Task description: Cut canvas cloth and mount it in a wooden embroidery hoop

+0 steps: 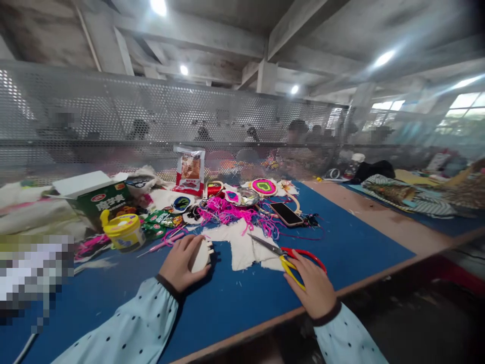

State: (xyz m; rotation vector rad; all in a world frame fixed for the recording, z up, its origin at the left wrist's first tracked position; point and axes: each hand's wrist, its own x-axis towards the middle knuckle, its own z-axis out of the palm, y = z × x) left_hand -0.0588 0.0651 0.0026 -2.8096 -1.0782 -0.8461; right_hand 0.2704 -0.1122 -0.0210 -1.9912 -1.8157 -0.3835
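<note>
My left hand (pixel 182 265) is curled round a small cream-coloured rounded piece (pixel 199 257) with notches along its right edge; its exact kind is not clear. Under my right hand (pixel 311 284) are the scissors (pixel 282 251), with one red and one yellow handle. My fingers lie over and grip the handles, while the blades point away to the left over scraps of white cloth (pixel 242 246). Behind the cloth sits a tangle of bright pink yarn (pixel 223 211). A pink-handled pointed tool (pixel 166 243) lies left of my left hand.
A phone (pixel 287 214) lies right of the yarn. Around it stand a yellow tub (pixel 124 232), a green box (pixel 102 199), a snack packet (pixel 190 169) and a round pink-and-green embroidered piece (pixel 264 187). A perforated metal screen (pixel 159 111) closes the blue table's back, with people behind it.
</note>
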